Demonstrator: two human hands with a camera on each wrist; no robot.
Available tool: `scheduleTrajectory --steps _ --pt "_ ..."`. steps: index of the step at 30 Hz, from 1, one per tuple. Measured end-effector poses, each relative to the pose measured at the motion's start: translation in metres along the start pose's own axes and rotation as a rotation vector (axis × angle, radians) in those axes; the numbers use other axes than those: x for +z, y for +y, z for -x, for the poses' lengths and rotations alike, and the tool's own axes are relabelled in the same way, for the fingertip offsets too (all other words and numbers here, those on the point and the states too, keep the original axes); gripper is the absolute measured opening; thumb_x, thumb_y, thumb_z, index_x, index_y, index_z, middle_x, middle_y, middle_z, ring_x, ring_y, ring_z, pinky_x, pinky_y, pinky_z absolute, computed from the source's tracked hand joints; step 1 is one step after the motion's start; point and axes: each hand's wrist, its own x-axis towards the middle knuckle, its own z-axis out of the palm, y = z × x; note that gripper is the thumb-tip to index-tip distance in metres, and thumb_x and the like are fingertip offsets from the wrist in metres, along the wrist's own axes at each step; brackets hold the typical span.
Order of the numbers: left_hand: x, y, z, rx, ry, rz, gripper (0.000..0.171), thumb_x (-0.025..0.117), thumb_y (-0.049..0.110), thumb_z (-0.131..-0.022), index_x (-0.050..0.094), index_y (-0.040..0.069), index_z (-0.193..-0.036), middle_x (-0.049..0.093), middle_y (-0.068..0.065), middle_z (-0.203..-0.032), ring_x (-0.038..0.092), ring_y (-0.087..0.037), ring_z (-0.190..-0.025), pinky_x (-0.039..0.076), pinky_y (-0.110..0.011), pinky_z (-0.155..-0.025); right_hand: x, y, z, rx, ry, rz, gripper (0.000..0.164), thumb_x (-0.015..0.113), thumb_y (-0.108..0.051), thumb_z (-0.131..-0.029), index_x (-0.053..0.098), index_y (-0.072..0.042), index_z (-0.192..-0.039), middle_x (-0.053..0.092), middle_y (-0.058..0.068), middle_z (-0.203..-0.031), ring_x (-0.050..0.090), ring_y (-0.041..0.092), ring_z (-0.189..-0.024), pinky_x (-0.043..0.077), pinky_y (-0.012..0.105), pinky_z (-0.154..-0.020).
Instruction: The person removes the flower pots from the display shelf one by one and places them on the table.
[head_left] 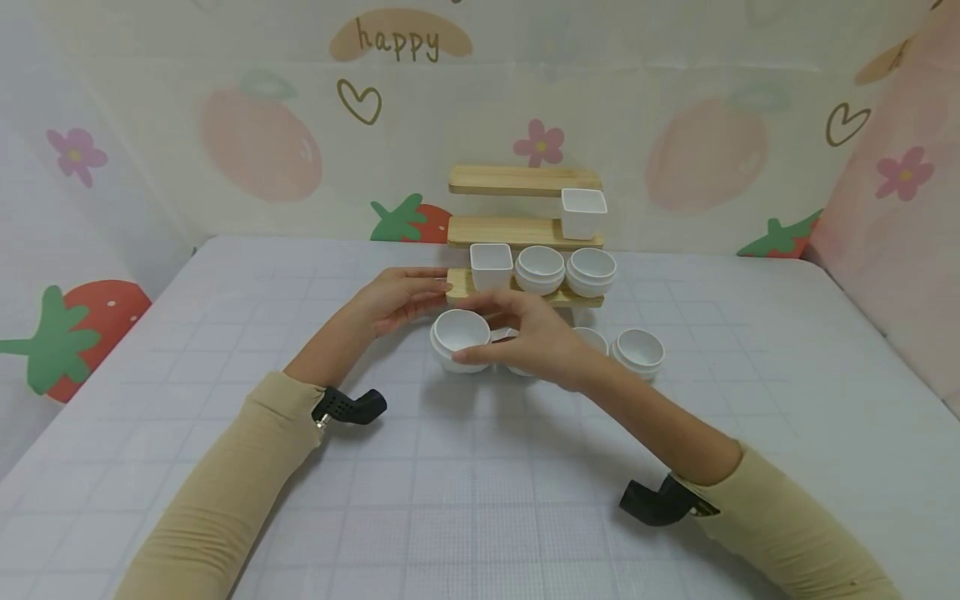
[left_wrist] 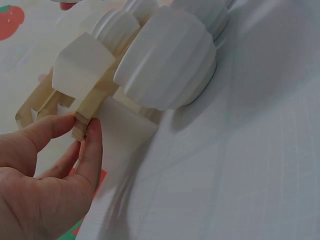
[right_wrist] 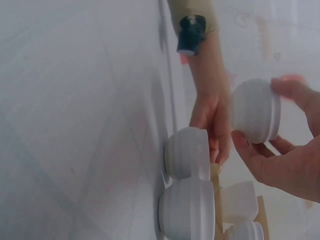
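Note:
My right hand [head_left: 542, 337] grips a white round ribbed pot [head_left: 461, 333] between thumb and fingers. In the right wrist view this pot [right_wrist: 252, 111] is held up off the table. My left hand [head_left: 401, 302] pinches the left end of the lowest wooden board [head_left: 460, 286] of a tiered stand; the left wrist view shows thumb and fingers on the board's end [left_wrist: 92, 102]. On that board stand a white square pot [head_left: 491, 267] and two round pots, one in the middle [head_left: 540, 271] and one at the right [head_left: 591, 272].
Another square pot [head_left: 583, 214] stands at the right of the middle board [head_left: 502, 232]. The top board [head_left: 517, 179] is above it. More round pots [head_left: 637, 352] stand on the white table [head_left: 450, 500] in front of the stand, partly behind my right hand.

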Motion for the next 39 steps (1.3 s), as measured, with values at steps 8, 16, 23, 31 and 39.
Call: scheduleTrajectory --steps 8,16,23,31,39 --pt "0.000 0.000 0.000 -0.005 0.006 -0.011 0.052 0.057 0.001 -0.108 0.042 -0.007 -0.157 0.045 -0.024 -0.159 0.071 -0.007 -0.090 0.061 -0.022 -0.096 0.009 0.005 0.000 -0.032 -0.041 -0.059 0.051 0.087 -0.006 -0.085 0.068 -0.006 -0.133 0.065 0.006 -0.132 0.069 0.026 -0.111 0.062 0.035 -0.098" --pt "0.000 0.000 0.000 0.000 0.009 -0.024 0.052 0.056 0.002 -0.108 0.042 -0.008 -0.157 0.047 -0.023 -0.157 0.071 -0.006 -0.090 0.060 -0.023 -0.097 0.016 0.011 -0.001 -0.024 -0.069 -0.057 0.054 0.087 -0.006 -0.085 0.067 -0.001 -0.135 0.068 0.010 -0.132 0.070 0.024 -0.110 0.062 0.034 -0.099" --pt "0.001 -0.001 0.000 0.018 0.004 -0.014 0.052 0.056 -0.001 -0.107 0.041 -0.010 -0.156 0.049 -0.023 -0.153 0.071 -0.006 -0.088 0.062 -0.019 -0.089 0.021 0.013 0.001 -0.007 -0.096 -0.046 0.055 0.088 -0.005 -0.084 0.067 -0.001 -0.135 0.069 0.010 -0.132 0.071 0.024 -0.111 0.063 0.033 -0.097" --pt "0.002 0.000 0.001 0.018 0.007 -0.016 0.051 0.056 -0.001 -0.107 0.042 -0.009 -0.156 0.051 -0.020 -0.149 0.071 -0.005 -0.087 0.063 -0.018 -0.086 0.026 0.015 0.001 -0.018 -0.129 -0.050 0.052 0.088 -0.003 -0.083 0.067 0.001 -0.130 0.069 0.013 -0.129 0.072 0.022 -0.107 0.064 0.036 -0.097" --pt "0.002 0.000 0.000 0.026 -0.001 -0.006 0.051 0.054 -0.003 -0.107 0.040 -0.011 -0.156 0.049 -0.022 -0.149 0.071 -0.005 -0.086 0.063 -0.018 -0.084 0.031 0.020 0.002 -0.019 -0.152 -0.015 0.052 0.089 -0.002 -0.081 0.068 0.003 -0.129 0.069 0.013 -0.124 0.073 0.022 -0.106 0.065 0.032 -0.093"
